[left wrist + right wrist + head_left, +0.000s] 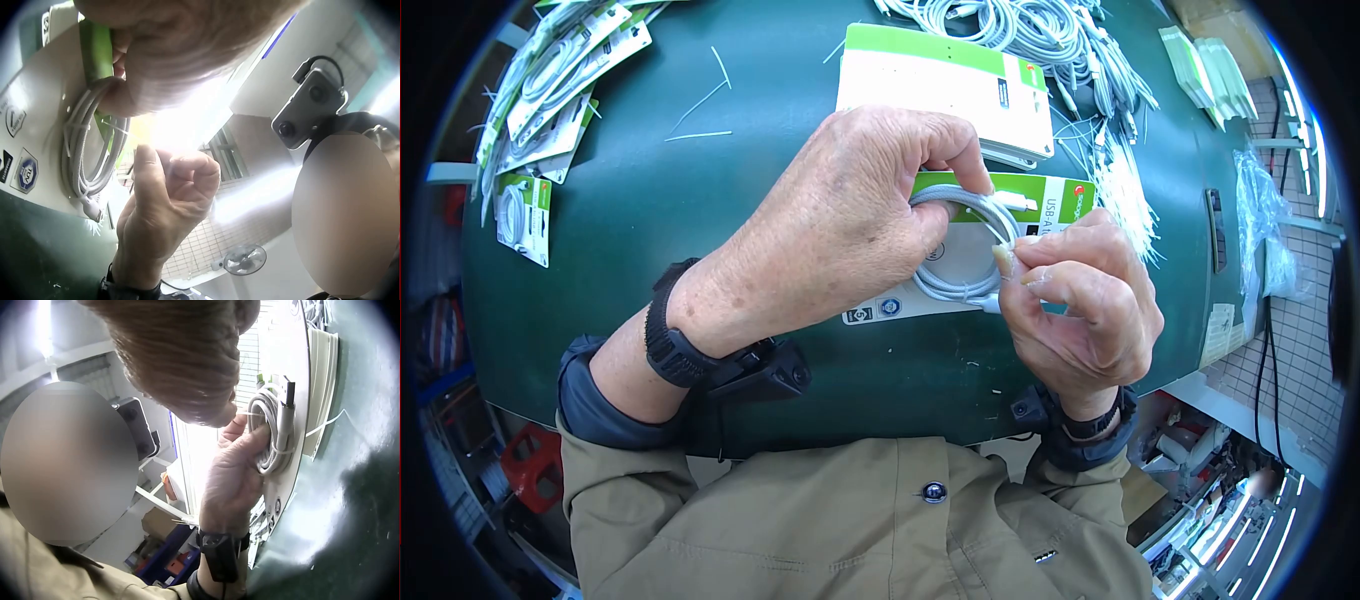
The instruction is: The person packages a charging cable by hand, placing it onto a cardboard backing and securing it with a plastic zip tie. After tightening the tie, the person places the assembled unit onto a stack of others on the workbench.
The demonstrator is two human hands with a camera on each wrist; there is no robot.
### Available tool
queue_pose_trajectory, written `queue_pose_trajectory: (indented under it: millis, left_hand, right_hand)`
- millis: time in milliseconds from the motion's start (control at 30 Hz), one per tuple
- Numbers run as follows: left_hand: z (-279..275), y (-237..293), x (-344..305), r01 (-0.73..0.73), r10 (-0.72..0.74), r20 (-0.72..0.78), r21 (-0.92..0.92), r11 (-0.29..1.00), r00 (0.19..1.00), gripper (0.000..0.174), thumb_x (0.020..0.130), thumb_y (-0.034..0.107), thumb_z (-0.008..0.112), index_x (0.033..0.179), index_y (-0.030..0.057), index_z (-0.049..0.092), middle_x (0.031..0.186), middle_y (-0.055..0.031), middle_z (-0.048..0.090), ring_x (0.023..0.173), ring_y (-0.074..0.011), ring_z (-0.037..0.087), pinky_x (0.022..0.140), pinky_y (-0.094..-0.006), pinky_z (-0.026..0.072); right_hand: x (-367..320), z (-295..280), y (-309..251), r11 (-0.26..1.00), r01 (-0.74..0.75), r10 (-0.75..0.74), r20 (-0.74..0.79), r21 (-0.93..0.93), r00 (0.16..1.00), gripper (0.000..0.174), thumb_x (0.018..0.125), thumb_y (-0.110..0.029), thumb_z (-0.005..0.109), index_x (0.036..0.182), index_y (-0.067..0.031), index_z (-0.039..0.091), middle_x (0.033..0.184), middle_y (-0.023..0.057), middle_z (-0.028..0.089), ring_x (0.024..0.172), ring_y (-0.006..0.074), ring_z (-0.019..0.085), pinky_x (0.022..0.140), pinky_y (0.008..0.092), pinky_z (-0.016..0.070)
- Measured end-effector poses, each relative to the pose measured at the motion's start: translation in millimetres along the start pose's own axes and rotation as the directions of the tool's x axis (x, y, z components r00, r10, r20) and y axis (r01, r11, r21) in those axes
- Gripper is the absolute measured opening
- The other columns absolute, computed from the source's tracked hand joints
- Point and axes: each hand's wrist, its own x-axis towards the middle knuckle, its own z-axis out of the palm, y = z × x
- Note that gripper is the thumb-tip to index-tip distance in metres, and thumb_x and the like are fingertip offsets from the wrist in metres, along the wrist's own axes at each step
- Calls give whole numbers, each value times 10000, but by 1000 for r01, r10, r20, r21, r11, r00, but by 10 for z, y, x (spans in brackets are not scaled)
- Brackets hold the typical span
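A coiled light-grey USB cable (945, 290) lies against a green-and-white printed card (890, 305) in front of the person. From the left, the left hand (850, 205) grips the coil, its thumb through the loop and its index finger bent over the top. At the coil's right side, the right hand (1090, 305) pinches a thin white tie (250, 414) between thumb and finger. The right wrist view shows that tie running from the fingertips to the coil. A metal USB plug (287, 392) stands up along the card, with another tie around the cable below it.
Behind the card sits a stack of similar cards (940, 85), with a heap of grey cables (1040, 30) beyond. White ties (1125, 190) lie bunched at the right. Carded cables (560, 85) pile up at far left; a few loose ties (700, 100) are scattered on the green table (650, 200).
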Motion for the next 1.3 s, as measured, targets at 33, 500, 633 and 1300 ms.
queue_pose_trajectory:
  millis: [33, 500, 633, 1300]
  left_hand:
    - [-2, 1, 0, 0, 0, -1, 2, 1000, 1000, 225, 797, -72, 621, 987, -21, 729, 886, -109, 742, 848, -170, 696, 832, -317, 563]
    - [-4, -5, 2, 0, -1, 9, 2, 1000, 1000, 221, 799, -68, 628, 987, -18, 733, 887, -109, 743, 854, -170, 698, 838, -318, 562]
    - [17, -21, -4, -2, 2, -3, -33, 999, 1000, 219, 801, -68, 627, 987, -17, 731, 888, -106, 743, 850, -163, 695, 834, -316, 564]
    - [14, 16, -1, 72, -69, 42, -74, 995, 997, 191, 814, -48, 616, 973, -34, 723, 839, -102, 727, 811, -128, 681, 753, -306, 563]
  right_hand:
    - [-2, 0, 1, 1000, 0, 0, 2, -1, 1000, 322, 665, 119, 832, 851, -66, 644, 802, 80, 688, 661, 220, 675, 541, 310, 517]
    - [-8, 14, 25, 1000, -1, 1, 34, 4, 999, 314, 643, 113, 814, 833, -59, 633, 801, 78, 679, 666, 218, 664, 552, 311, 528]
    - [-13, 24, 49, 1000, 4, -4, 48, 5, 999, 306, 632, 122, 793, 823, -58, 635, 793, 73, 671, 665, 215, 660, 551, 313, 521]
    - [-23, 69, 92, 993, 106, -100, 121, -46, 988, 205, 628, 18, 776, 765, -48, 638, 807, 57, 653, 613, 204, 622, 525, 330, 488]
